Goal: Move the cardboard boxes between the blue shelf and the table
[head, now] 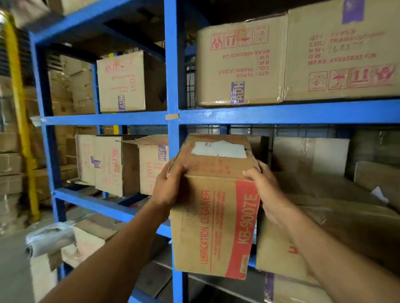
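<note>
Here's a storeroom, grey floor (3,268) down on the left, a yellow post (18,97) standing beside the blue shelf (288,111), and more cartons stacked behind it, too blurred to read. Both hands are on the cardboard box (214,220), which sits at the mouth of the middle level just right of the blue upright, its near face hanging out past the front beam. The left hand (170,186) curls its fingers over the top left edge, and the right hand (261,188) clamps the top right corner. Red print on the near face says "LUBRICATION CLEANER", with "KB-9007E" on a red band, and a torn white label lies on top. Just beside it on the right lies a large flat carton (328,225). One level up, the upside-down carton (239,66) reads "QTY: 72 PCS", "COL: TRANSLUCENT", "MEAS: 43X33X29 CM", with a purple "ADH" tag and red handling symbols. The left bay's cartons (106,163) show "ADH" too.
</note>
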The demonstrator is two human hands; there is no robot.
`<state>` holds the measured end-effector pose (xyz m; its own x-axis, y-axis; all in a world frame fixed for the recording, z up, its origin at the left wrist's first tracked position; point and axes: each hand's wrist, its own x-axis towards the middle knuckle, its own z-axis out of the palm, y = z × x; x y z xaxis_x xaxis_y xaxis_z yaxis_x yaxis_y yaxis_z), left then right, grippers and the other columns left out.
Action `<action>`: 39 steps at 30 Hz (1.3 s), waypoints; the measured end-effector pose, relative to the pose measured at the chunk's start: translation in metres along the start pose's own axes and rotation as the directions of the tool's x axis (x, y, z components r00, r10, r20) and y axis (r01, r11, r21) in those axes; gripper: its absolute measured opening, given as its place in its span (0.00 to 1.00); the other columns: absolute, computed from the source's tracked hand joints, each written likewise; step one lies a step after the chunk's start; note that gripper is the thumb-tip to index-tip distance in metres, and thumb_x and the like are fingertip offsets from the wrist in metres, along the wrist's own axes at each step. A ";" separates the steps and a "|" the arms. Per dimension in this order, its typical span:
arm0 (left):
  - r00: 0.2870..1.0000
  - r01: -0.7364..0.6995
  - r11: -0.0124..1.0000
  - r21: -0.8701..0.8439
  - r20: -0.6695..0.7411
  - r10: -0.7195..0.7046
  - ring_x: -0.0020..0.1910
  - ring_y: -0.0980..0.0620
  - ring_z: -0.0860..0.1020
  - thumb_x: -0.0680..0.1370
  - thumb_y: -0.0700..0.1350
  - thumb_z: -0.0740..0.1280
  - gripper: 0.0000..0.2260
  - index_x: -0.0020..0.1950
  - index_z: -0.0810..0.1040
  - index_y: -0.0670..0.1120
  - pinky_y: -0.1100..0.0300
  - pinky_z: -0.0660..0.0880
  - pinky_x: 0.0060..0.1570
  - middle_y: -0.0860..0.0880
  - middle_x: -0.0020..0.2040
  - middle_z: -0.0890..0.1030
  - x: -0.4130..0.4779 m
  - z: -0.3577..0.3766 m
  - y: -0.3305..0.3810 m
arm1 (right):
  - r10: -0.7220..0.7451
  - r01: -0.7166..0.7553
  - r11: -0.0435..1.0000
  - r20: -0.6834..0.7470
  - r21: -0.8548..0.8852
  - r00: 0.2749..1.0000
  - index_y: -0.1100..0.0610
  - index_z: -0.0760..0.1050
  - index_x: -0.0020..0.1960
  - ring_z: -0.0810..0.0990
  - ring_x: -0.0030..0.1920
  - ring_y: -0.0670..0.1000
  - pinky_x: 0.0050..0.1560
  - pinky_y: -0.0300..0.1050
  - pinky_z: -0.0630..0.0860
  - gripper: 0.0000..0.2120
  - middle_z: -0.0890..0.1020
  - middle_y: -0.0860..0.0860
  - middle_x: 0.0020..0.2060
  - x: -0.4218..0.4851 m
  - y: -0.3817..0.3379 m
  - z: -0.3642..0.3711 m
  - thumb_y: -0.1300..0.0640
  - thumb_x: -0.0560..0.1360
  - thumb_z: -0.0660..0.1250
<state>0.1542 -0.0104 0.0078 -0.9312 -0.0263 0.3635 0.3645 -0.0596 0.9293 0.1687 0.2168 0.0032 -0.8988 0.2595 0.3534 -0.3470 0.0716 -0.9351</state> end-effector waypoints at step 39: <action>0.847 0.340 0.911 -0.234 -0.345 -0.405 0.56 0.42 0.79 0.72 0.60 0.71 0.29 0.66 0.72 0.46 0.46 0.77 0.52 0.40 0.59 0.80 -0.075 -0.040 -0.019 | 0.012 0.055 0.969 0.268 -0.240 0.963 0.41 0.47 0.80 0.67 0.68 0.56 0.68 0.57 0.68 0.47 0.62 0.50 0.67 -0.049 0.002 0.025 0.39 0.70 0.70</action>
<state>0.2175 -0.0475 -0.0399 -0.9352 -0.3422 -0.0911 0.0156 -0.2968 0.9548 0.2052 0.1800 -0.0152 -0.9418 -0.0073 0.3360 -0.3211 0.3147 -0.8932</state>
